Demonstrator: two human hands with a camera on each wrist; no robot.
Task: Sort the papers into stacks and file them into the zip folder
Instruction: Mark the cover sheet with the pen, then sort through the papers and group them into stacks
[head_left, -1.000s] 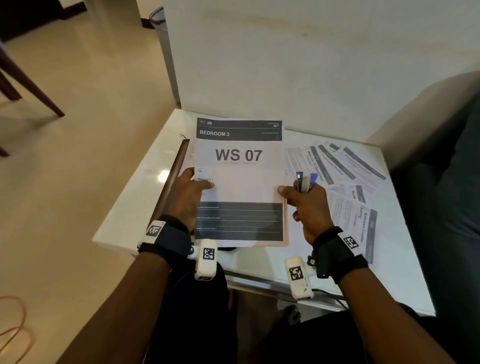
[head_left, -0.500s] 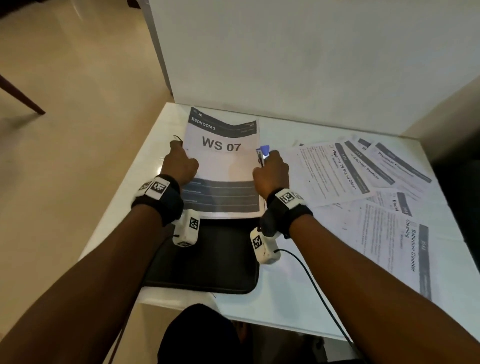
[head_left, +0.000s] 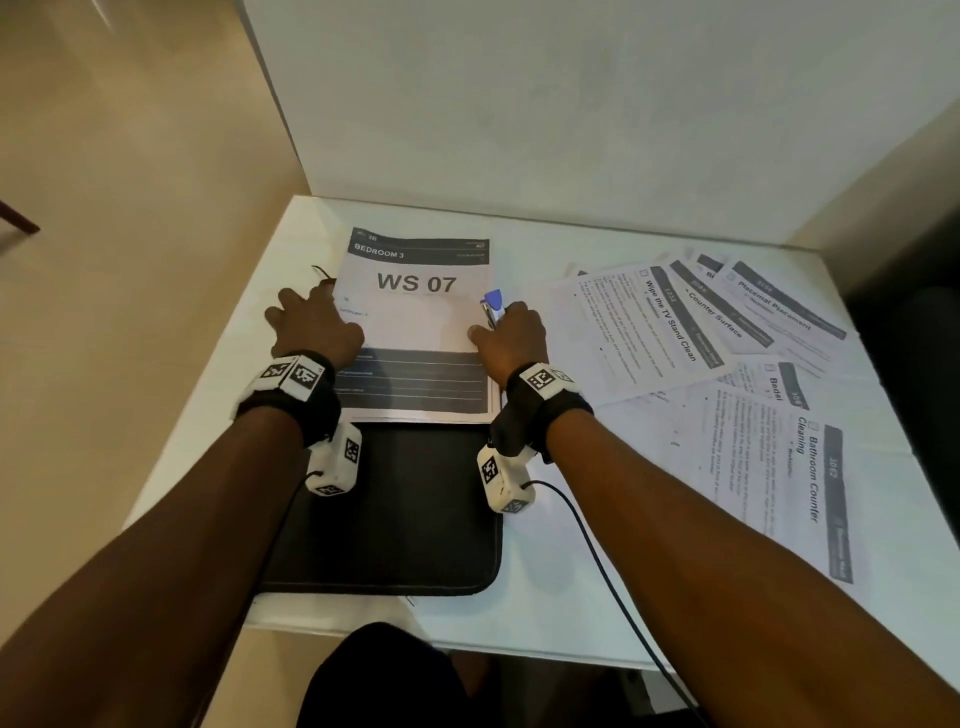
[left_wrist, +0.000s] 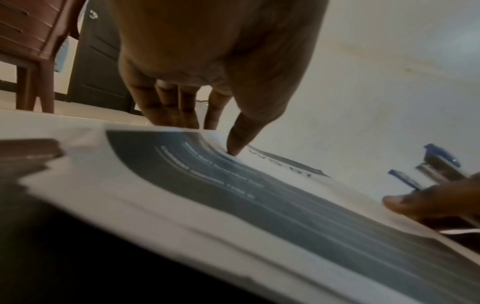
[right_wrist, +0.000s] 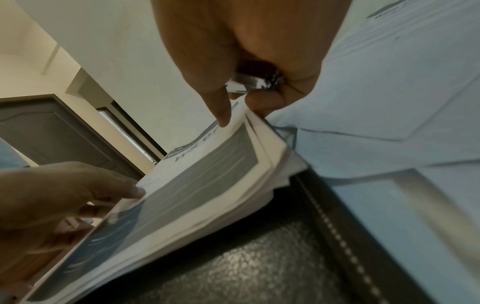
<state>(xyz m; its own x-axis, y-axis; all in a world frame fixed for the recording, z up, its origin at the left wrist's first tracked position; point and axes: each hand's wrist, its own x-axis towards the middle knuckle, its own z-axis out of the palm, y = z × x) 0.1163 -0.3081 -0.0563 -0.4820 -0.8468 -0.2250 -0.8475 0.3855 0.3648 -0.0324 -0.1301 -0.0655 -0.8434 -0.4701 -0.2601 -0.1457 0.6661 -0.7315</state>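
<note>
A stack of papers (head_left: 415, 317) headed "WS 07" lies over the far end of the black zip folder (head_left: 395, 519) on the white table (head_left: 545, 613). My left hand (head_left: 317, 322) holds the stack's left edge, thumb (left_wrist: 233, 142) pressing on top and fingers running down past the edge. My right hand (head_left: 488, 325) grips a blue stapler (head_left: 492, 304) in its curled fingers, and its thumb (right_wrist: 221, 111) pinches the stack's right edge (right_wrist: 262, 144). The near sheets of the stack fan apart slightly above the folder (right_wrist: 259, 267).
Several loose printed sheets (head_left: 675, 332) lie fanned over the right half of the table, with a "Bathroom Counter Cleaning" sheet (head_left: 810, 467) nearest. A white wall panel (head_left: 519, 130) stands right behind the table. The table's left edge (head_left: 218, 374) drops to the floor.
The stack, held up a second ago, has come forward and down onto the folder's far end. Both hands stayed on its side edges, the stapler still in the right.
</note>
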